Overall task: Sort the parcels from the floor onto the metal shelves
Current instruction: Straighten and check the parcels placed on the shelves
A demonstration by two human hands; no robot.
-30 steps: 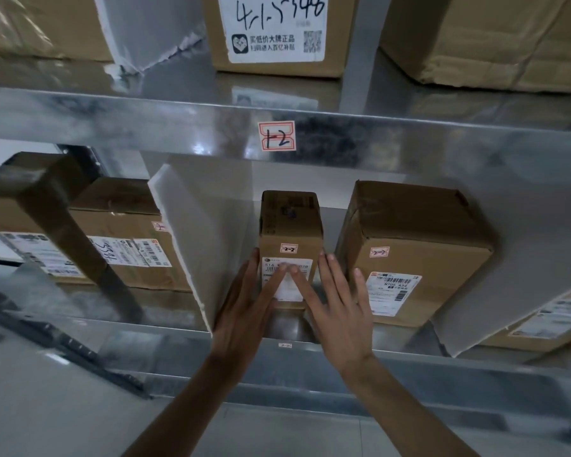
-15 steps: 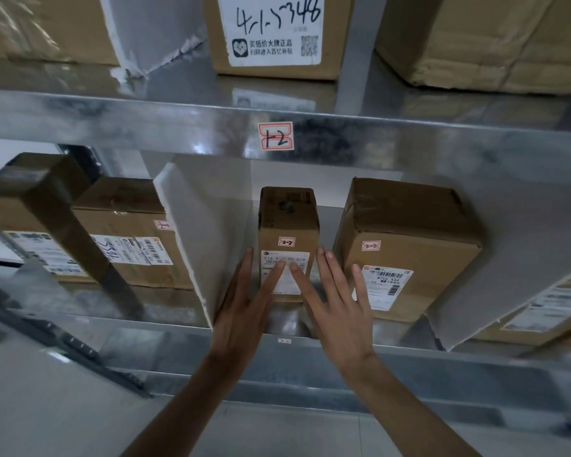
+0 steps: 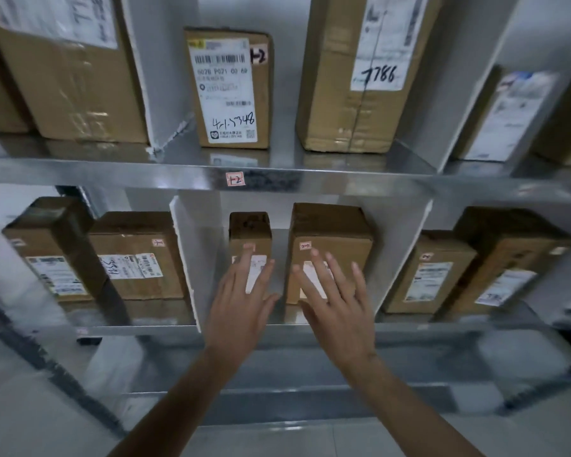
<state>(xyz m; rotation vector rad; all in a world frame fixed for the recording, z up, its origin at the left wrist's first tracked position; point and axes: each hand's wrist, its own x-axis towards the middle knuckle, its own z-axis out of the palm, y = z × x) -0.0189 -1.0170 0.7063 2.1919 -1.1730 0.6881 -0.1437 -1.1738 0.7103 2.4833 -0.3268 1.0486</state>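
Brown cardboard fills both levels of the metal shelves (image 3: 343, 181), whose shiny front rail carries a small red-edged tag (image 3: 235, 179) near its middle. On the lower shelf, between two white dividers (image 3: 187, 258), a narrow parcel (image 3: 250, 232) stands upright near the front edge, with a wider parcel (image 3: 330, 235) just beside it on its right. The left hand (image 3: 241, 301) reaches in with straight, spread fingers, holding nothing; its fingertips lie over the white label on the narrow parcel's front face, though whether they actually touch it cannot be told. The right hand (image 3: 338, 301) is likewise spread flat and holding nothing, its fingers in front of the label on the wider parcel; contact there cannot be told either. Both forearms rise from the bottom edge of the view.

Left of the left divider, two more boxes (image 3: 136, 255) sit side by side along the lower shelf, and two others (image 3: 439, 268) stand toward its right end. On the upper shelf a box with a handwritten label (image 3: 228, 87) stands near the front edge above the tag, a tall box marked 7786 (image 3: 366, 74) is to its right, and a large taped box (image 3: 66, 67) is at the left end. Grey floor (image 3: 30, 417) shows below the shelves.
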